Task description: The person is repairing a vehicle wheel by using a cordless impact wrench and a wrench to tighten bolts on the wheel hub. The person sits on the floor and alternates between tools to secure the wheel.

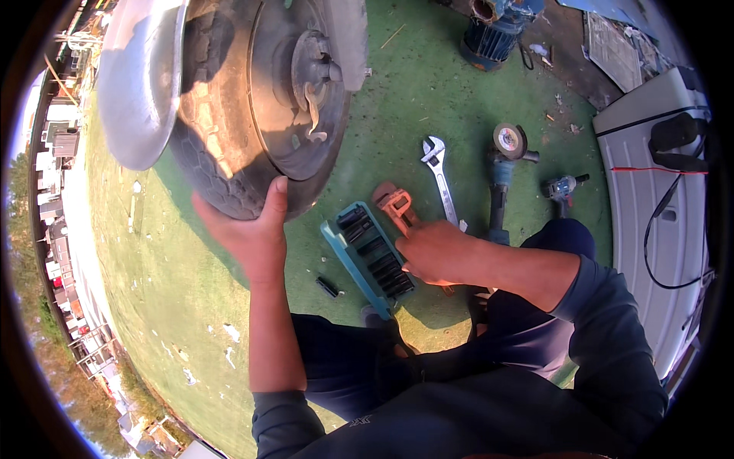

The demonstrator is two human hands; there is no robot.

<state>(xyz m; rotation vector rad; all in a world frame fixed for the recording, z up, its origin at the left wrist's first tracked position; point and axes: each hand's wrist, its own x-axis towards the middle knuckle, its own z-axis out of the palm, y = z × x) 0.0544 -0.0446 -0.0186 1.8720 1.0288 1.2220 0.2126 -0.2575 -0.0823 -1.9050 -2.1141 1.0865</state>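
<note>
Dark blue cloth covers my knees and both sleeves at the near edge, pushed up off my forearms. My right hand point(437, 252) hovers over the teal socket tray point(368, 256), fingers curled down at its near end; whether they pinch a socket I cannot tell. The tray lies on the green ground point(191, 306), holding one row of black sockets, and one loose black socket point(328, 287) lies just beside it on my left. My left hand point(248, 226) is spread open, palm pressed against the tread of the one black tyre point(222, 164), thumb up along its edge. The wheel hangs under a silver fender point(141, 84), its bare metal hub point(306, 84) facing me. Beyond the tray lie one orange pipe wrench point(395, 205), one chrome adjustable spanner point(439, 172), one blue angle grinder point(502, 172) and one smaller power tool point(562, 189). Farthest off stands one blue electric motor point(495, 30).
</note>
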